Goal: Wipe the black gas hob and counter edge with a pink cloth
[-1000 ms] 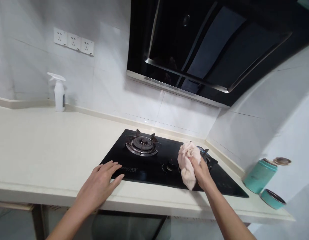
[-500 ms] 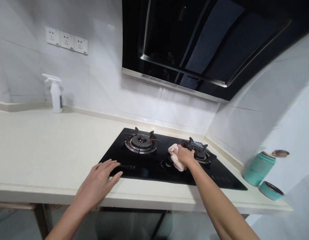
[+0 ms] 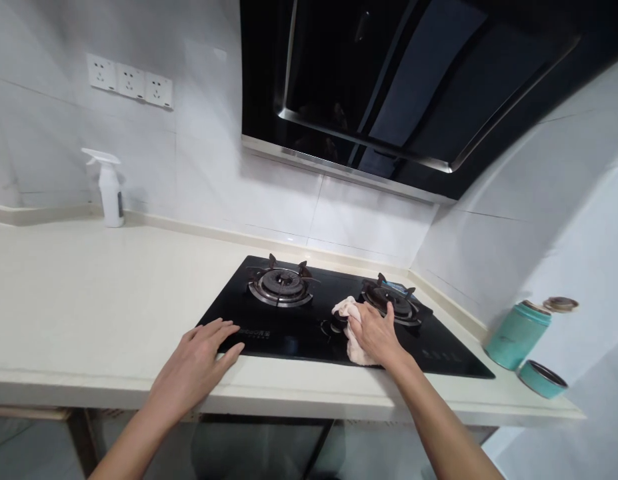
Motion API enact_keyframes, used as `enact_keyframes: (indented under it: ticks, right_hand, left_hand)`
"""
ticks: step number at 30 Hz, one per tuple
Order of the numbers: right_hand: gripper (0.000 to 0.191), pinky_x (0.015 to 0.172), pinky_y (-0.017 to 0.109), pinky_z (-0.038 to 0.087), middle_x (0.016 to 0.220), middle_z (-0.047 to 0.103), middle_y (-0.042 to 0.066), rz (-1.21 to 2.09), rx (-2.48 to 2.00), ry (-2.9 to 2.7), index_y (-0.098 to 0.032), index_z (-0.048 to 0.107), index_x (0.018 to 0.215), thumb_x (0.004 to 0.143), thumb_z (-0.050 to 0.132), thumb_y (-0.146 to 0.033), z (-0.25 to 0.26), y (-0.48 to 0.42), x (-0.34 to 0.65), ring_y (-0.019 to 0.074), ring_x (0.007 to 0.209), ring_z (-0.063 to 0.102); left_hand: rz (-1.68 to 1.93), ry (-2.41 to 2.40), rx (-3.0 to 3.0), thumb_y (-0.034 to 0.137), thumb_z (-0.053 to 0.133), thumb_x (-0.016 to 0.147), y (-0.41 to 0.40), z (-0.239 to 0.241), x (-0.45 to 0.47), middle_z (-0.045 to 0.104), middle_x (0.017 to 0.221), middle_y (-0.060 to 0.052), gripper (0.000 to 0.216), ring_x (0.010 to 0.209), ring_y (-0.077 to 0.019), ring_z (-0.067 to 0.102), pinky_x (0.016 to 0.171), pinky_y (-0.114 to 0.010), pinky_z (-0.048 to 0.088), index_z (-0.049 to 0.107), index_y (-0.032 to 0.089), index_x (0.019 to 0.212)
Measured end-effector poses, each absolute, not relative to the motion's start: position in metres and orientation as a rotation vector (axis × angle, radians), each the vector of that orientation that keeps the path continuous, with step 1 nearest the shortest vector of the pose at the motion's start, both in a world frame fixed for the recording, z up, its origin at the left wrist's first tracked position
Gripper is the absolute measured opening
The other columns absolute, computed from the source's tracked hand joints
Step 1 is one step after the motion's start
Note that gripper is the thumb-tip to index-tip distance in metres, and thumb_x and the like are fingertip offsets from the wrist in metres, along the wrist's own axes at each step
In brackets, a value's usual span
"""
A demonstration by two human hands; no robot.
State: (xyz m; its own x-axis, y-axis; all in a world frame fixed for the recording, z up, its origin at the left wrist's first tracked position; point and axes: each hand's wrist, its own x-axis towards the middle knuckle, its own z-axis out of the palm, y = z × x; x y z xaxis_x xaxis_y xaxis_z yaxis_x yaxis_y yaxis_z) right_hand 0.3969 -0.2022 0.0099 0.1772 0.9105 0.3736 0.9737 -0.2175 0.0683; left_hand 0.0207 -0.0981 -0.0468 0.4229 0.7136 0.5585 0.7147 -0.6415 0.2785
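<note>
My right hand (image 3: 377, 332) grips a pale, crumpled cloth (image 3: 356, 348) against the black glass gas stove (image 3: 299, 343). The cloth lies beside a control knob (image 3: 333, 325), partly covering the knob area, just in front of the right burner (image 3: 396, 303). Fingers spread, my left hand (image 3: 203, 353) rests at the stove's front left corner and on the counter edge, holding nothing. The left burner (image 3: 281, 285) stands behind it, with dark pan supports and a shiny ring.
A white spray bottle (image 3: 111, 190) stands by the back wall at left. Turquoise canister (image 3: 517, 335) and a low turquoise tin (image 3: 542, 379) sit at the counter's right end. Overhead hangs a black range hood (image 3: 349, 143). The pale counter (image 3: 113, 293) ends at a front edge.
My right hand has drawn the cloth a little toward the front edge of the stove. The left hand stays in place.
</note>
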Motion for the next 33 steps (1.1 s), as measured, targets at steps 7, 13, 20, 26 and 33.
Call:
enact_keyframes:
  ticks: [7,13,20,26,33]
  right_hand:
    - [0.035,0.119,0.068,0.005,0.136,0.068,0.011,-0.607,-2.119,-1.754,-0.025,0.061,0.133,0.102,0.049,-0.035,-0.015,-0.237,0.39,0.033,0.138,0.049]
    - [0.035,0.096,0.046,0.04,0.118,0.071,0.005,-0.521,-2.056,-1.825,-0.033,0.065,0.129,0.095,0.058,-0.029,-0.017,-0.281,0.412,0.0269,0.11,0.06]
    - [0.045,0.087,0.036,0.042,0.128,0.068,0.001,-0.402,-2.161,-1.803,-0.034,0.066,0.128,0.089,0.052,-0.017,-0.013,-0.289,0.458,0.0246,0.111,0.058]
    - [0.037,0.091,0.041,0.044,0.132,0.066,0.004,-0.432,-2.485,-1.512,-0.032,0.065,0.128,0.095,0.048,-0.03,-0.024,-0.297,0.513,0.029,0.115,0.057]
    - [0.045,0.09,0.052,0.046,0.134,0.066,0.013,-0.484,-2.711,-1.075,-0.025,0.058,0.137,0.099,0.037,-0.039,-0.025,-0.332,0.589,0.0387,0.116,0.059]
  left_hand:
    - [-0.989,-1.329,-2.662,0.068,0.04,0.097,-0.097,-0.047,0.019,0.068,0.141,-0.01,0.064,0.139,-0.035,0.056,0.114,-0.056,0.044,0.07,0.022,0.131]
    - [-0.959,-1.304,-2.661,0.072,0.036,0.097,-0.093,-0.048,0.018,0.068,0.14,-0.01,0.069,0.138,-0.0351,0.056,0.112,-0.055,0.046,0.07,0.023,0.131]
    - [-0.974,-1.287,-2.649,0.076,0.035,0.095,-0.089,-0.051,0.016,0.068,0.14,-0.011,0.074,0.137,-0.0357,0.057,0.112,-0.056,0.046,0.07,0.022,0.13]
    - [-0.915,-1.334,-2.67,0.072,0.039,0.096,-0.094,-0.046,0.016,0.068,0.141,-0.01,0.069,0.138,-0.0352,0.056,0.112,-0.055,0.047,0.07,0.022,0.132]
    - [-0.955,-1.321,-2.656,0.071,0.041,0.096,-0.09,-0.051,0.017,0.068,0.141,-0.009,0.066,0.138,-0.0352,0.056,0.113,-0.055,0.045,0.069,0.024,0.133]
